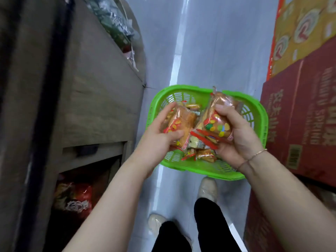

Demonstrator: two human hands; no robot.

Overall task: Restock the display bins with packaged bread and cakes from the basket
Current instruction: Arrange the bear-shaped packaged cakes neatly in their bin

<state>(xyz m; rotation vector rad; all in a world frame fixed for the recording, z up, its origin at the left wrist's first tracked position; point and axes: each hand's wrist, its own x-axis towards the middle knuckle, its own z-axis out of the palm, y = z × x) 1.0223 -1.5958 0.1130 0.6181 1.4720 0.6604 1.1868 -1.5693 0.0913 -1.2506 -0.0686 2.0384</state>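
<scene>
- Head view: two wrapped cakes are held above a green plastic basket (258,113) that rests on the pale glossy floor (209,51).
- The left hand (160,135) is curled round one cake packet (181,120), thumb across its printed front; the right hand (234,131) grips a second packet (216,122) the same way, directly over the basket.
- More packets (201,142) lie loose inside the basket.
- The packets are judged light, soft and easily crushed, their film slippery; a gentle hold round the sides is advised.
- A grey wood-grain display unit (94,91) stands left of the basket, its bin (116,28) holding bagged goods beyond; red cartons (300,124) are stacked right of it.
</scene>
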